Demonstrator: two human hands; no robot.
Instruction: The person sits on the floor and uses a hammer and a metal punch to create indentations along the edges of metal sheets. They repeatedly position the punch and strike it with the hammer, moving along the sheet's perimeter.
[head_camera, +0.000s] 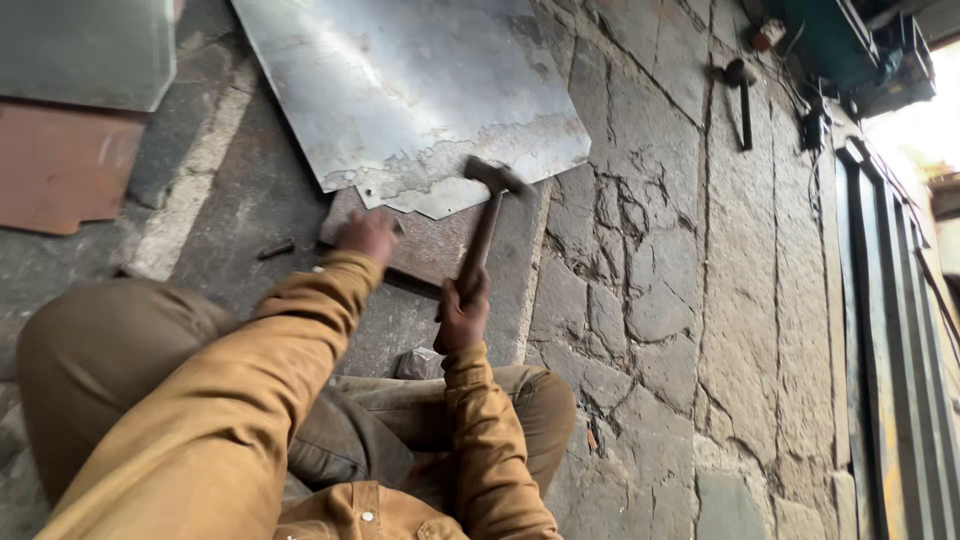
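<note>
Person crouched on a stone floor (640, 300), knees drawn up, camera looking down past both tan sleeves. Right hand (463, 318) has its fingers wrapped tight around the low end of the hammer (487, 215) handle, a long grip that gives swing; the head sits just over the near edge of the steel sheet (420, 90). That edge overhangs a dark flat block (440, 250), which looks to serve as backing under the metal. Left hand (367, 235) is at the sheet's near corner, likely steadying it; it is blurred, so I cannot tell whether its fingers are spread, curled or pinching anything. A small dark rod (275, 248) lies on the floor just left of that hand. Second hammer (742, 95) lies well apart, upper right. Sheet's far end is cut off by the frame; whether the head touches metal is unclear.
</note>
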